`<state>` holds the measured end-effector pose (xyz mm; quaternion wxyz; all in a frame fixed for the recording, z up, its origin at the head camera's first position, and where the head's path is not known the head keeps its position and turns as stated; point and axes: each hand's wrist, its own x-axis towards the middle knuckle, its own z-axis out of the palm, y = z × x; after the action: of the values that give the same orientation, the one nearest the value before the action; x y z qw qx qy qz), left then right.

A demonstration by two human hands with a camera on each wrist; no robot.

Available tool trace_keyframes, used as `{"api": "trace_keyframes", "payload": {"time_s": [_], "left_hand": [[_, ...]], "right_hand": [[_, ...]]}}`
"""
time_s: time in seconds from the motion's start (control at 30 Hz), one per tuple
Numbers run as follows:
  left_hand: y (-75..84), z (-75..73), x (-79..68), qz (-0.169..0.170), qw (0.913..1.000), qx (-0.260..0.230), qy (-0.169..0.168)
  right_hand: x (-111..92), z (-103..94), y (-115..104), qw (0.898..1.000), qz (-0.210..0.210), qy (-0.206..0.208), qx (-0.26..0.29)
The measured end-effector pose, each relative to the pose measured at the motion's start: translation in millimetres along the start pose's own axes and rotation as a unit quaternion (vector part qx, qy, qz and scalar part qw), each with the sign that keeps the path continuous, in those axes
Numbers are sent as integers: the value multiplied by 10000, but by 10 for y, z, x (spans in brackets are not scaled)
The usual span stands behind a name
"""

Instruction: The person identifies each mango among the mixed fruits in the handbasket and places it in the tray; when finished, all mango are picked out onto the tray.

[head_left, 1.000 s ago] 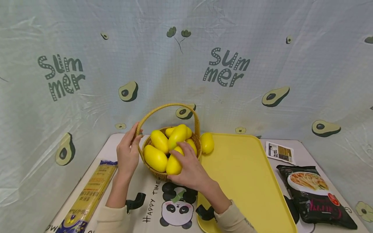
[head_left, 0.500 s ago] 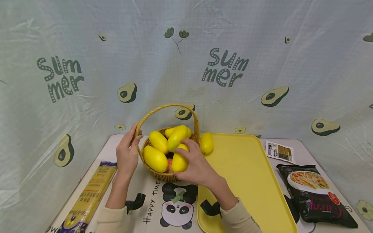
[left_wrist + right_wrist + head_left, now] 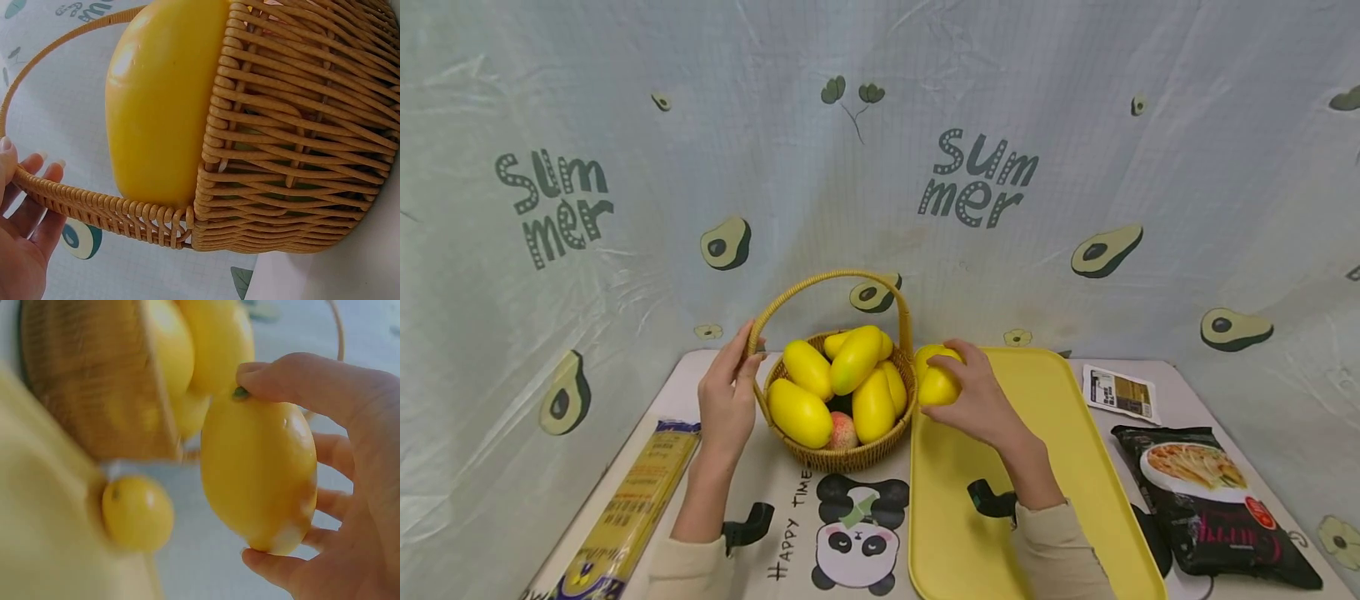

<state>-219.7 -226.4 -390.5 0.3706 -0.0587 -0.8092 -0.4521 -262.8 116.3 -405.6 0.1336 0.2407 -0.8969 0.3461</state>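
My left hand (image 3: pixel 727 404) holds the left side of the handle (image 3: pixel 81 206) of a wicker basket (image 3: pixel 850 458), thumb and fingers on either side of it. Several yellow mangoes (image 3: pixel 800 414) fill the basket, and a reddish peach (image 3: pixel 843 432) shows near its front rim. To the basket's right, my right hand (image 3: pixel 981 404) grips one mango (image 3: pixel 259 469) end to end, thumb by its green stem. This fruit is outside the basket, over the far left corner of a yellow tray (image 3: pixel 1000 467). Another mango (image 3: pixel 139 514) lies at that corner, partly hidden behind the held one in the head view.
A long packet of noodles (image 3: pixel 632 500) lies at the table's left. Right of the tray are a black food bag (image 3: pixel 1210 500) and a small white-and-brown sachet (image 3: pixel 1120 393). A printed curtain (image 3: pixel 820 192) hangs behind the table.
My right hand has lifted a mango from the front of the basket and carried it right, over the tray. The peach beneath is uncovered. My left hand stays on the handle.
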Motion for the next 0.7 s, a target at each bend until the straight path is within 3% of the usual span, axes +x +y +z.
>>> {"api": "trace_keyframes", "payload": {"time_s": [0.3,0.53,0.7], "left_hand": [[-2,0,-3,-43,9999,-113,-17],[-5,1,-11,-50,9999,-95,22],[3,4,-12,-60,9999,-114,24]], "right_hand": [[-91,62,481,9967,521,-475,-405],[-117,170,677,9931,785,-809,-316],[-104,200,768,9916,1017,-793,-89]]}}
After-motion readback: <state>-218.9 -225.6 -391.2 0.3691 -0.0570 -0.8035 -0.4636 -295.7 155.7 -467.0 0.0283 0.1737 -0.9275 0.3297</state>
